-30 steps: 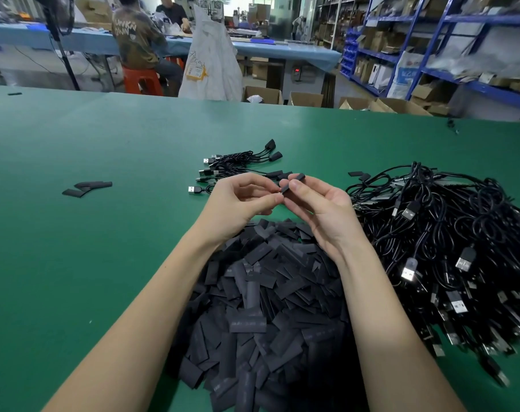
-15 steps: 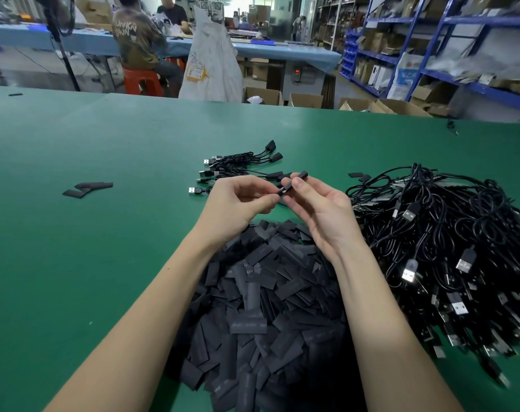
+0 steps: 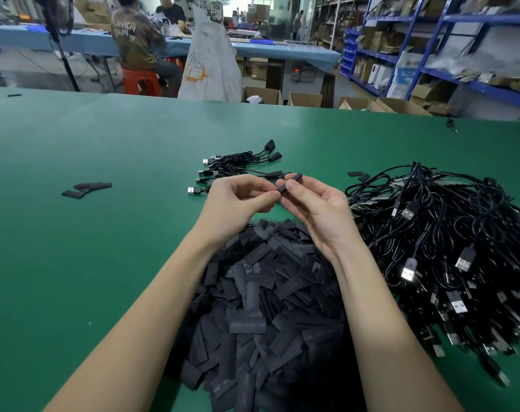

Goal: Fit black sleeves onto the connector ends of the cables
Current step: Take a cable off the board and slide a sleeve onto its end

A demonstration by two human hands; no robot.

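- Head view: both hands meet above the surface [image 3: 74,263], over the far edge of the sleeve pile [image 3: 261,307].
- Right hand [image 3: 315,209] pinches a black sleeve [image 3: 290,181] — long axis slanting from lower left up to the right.
- Left hand [image 3: 238,200] pinches something at the sleeve's lower mouth — presumably the connector end, hidden by fingertips.
- Cable heap [image 3: 446,248] lies right, nearer the right hand.
- Versus a second ago: hands sit almost unchanged; the sleeve shows slightly longer.

Black sleeve [image 3: 289,182] tilted above the flat sleeve pile [image 3: 261,298], cable heap [image 3: 449,248] beside
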